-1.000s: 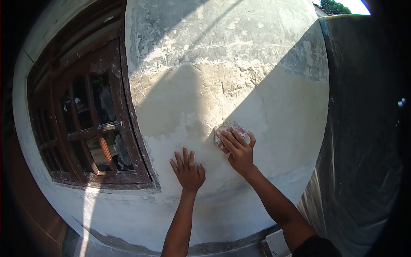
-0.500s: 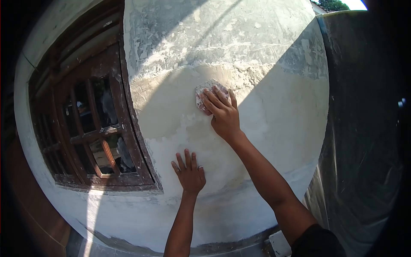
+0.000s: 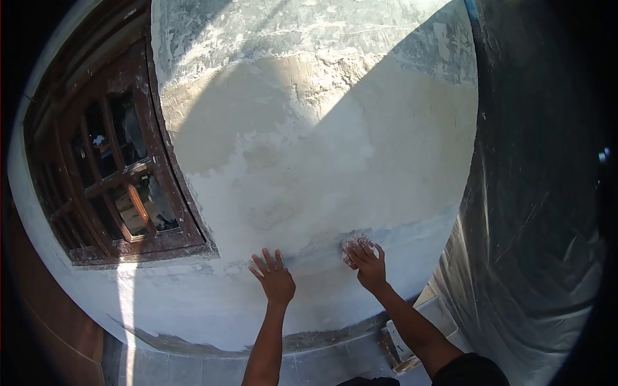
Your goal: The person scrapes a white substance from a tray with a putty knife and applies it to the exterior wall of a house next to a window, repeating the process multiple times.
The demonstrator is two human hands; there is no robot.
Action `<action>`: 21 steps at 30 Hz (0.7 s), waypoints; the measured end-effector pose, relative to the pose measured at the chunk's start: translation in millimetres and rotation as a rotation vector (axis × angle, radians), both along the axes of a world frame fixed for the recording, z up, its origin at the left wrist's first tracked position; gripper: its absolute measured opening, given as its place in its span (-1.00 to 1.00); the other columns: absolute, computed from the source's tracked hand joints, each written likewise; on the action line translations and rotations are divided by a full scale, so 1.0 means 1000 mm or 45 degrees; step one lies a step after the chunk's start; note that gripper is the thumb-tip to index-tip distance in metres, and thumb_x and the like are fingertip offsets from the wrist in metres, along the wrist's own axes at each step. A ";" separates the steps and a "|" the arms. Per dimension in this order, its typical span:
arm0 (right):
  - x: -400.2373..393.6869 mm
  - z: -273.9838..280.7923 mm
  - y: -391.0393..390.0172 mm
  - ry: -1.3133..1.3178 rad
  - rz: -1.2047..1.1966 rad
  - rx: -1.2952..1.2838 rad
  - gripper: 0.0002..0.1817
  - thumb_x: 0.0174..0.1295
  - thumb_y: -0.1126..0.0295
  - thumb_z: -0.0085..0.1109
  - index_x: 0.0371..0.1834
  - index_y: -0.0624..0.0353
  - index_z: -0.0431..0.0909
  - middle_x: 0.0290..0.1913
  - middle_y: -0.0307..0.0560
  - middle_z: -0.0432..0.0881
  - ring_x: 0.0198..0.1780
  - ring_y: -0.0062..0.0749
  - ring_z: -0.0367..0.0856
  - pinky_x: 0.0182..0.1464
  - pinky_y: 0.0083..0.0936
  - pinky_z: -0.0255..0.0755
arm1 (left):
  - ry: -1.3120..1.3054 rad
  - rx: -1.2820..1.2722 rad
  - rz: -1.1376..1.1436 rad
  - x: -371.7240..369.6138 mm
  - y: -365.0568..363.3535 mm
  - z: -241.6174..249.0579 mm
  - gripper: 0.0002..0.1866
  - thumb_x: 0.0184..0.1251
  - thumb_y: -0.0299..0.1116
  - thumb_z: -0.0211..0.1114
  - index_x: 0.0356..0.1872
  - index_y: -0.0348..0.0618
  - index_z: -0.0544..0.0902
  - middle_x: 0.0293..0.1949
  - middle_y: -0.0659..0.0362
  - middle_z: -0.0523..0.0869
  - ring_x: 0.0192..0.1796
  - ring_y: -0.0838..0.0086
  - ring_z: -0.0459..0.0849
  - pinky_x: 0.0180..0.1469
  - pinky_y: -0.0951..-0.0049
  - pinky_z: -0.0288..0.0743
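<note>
My right hand (image 3: 372,271) presses a small reddish-brown piece of sandpaper (image 3: 351,251), dusted with white, against the lower part of the plastered wall (image 3: 283,186). The fingers lie over it, so much of it is hidden. To the left, my left hand (image 3: 277,284) rests on the same wall with fingers spread and nothing in it. The wall is patchy: pale smooth plaster in the middle, rough grey and cream patches higher up.
A dark wooden window (image 3: 122,174) with glass panes is set in the wall at left. Dark plastic sheeting (image 3: 528,212) hangs along the right side. On the tiled floor (image 3: 187,370), a whitish tray-like container (image 3: 441,315) sits at lower right, behind my right forearm.
My right hand has moved down the wall with the sandpaper, from the upper middle to low beside my left hand. The view has tilted downward. My left hand stays spread on the wall.
</note>
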State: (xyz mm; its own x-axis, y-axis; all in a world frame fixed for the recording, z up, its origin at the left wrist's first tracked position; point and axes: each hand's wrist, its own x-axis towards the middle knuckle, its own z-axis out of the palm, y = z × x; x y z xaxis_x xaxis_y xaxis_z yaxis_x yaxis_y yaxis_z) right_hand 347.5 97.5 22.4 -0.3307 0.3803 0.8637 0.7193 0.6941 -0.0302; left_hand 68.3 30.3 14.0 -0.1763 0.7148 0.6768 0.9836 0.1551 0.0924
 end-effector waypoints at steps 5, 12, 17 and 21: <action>0.076 -0.102 -0.041 0.456 0.013 -1.225 -0.68 0.30 0.51 0.15 0.12 0.15 0.64 -0.04 0.01 0.75 0.02 0.01 0.71 0.07 -0.20 0.50 | -0.275 -0.670 0.091 0.033 -0.086 -0.157 0.04 0.14 -0.13 0.32 0.63 -0.12 -0.02 0.63 -0.23 -0.32 0.59 -0.44 -0.41 0.51 -0.44 -0.45; 0.199 -0.176 -0.051 1.702 0.104 -1.840 -0.65 0.48 0.35 0.11 0.30 0.09 0.49 0.05 -0.14 0.70 -0.08 -0.36 0.73 -0.06 -0.28 0.66 | -0.849 -1.449 0.129 0.123 -0.181 -0.274 0.00 0.19 -0.13 0.22 0.62 -0.20 -0.06 0.62 -0.27 -0.27 0.53 -0.60 -0.23 0.51 -0.42 -0.26; 0.290 -0.195 -0.069 1.850 -0.047 -1.988 -0.59 0.47 0.37 0.11 0.35 0.11 0.43 0.11 -0.11 0.67 0.00 -0.31 0.69 0.03 -0.22 0.59 | -1.104 -1.572 0.147 0.214 -0.182 -0.312 -0.10 0.25 -0.13 0.20 0.57 -0.29 0.09 0.60 -0.28 -0.04 0.47 -0.51 0.16 0.46 -0.34 0.10; 0.365 -0.230 -0.077 1.652 -0.267 -2.100 -0.62 0.46 0.39 0.12 0.31 0.16 0.47 0.09 -0.13 0.68 -0.02 -0.37 0.69 0.00 -0.32 0.57 | -1.180 -1.473 0.057 0.300 -0.179 -0.352 -0.20 0.30 -0.15 0.18 0.52 -0.32 0.19 0.54 -0.32 0.13 0.44 -0.37 0.30 0.40 -0.16 0.31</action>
